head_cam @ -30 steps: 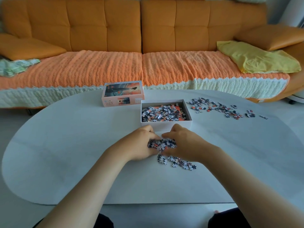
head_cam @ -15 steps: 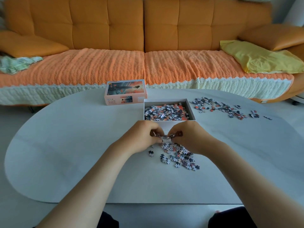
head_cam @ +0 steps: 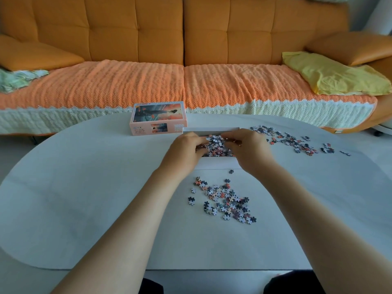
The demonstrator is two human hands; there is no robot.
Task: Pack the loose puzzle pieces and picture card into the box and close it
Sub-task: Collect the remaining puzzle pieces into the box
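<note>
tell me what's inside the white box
Mixed puzzle pieces lie inside the white box. The left hand and right hand hold another bunch over it, hiding most of its floor.

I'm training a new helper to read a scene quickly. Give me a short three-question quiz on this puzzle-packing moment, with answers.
1. True or false: the lid sits closed on the box.
2. Where are the left hand and right hand? A) over the open box, holding a clump of pieces between them; B) in the lap; C) pressing on the lid.
3. Short answer: where on the table do loose pieces lie outside the box?

Key
1. False: the lid lies on the table, to the left of the open box.
2. A.
3. A near pile in front of the box and a scatter to its right.
</note>
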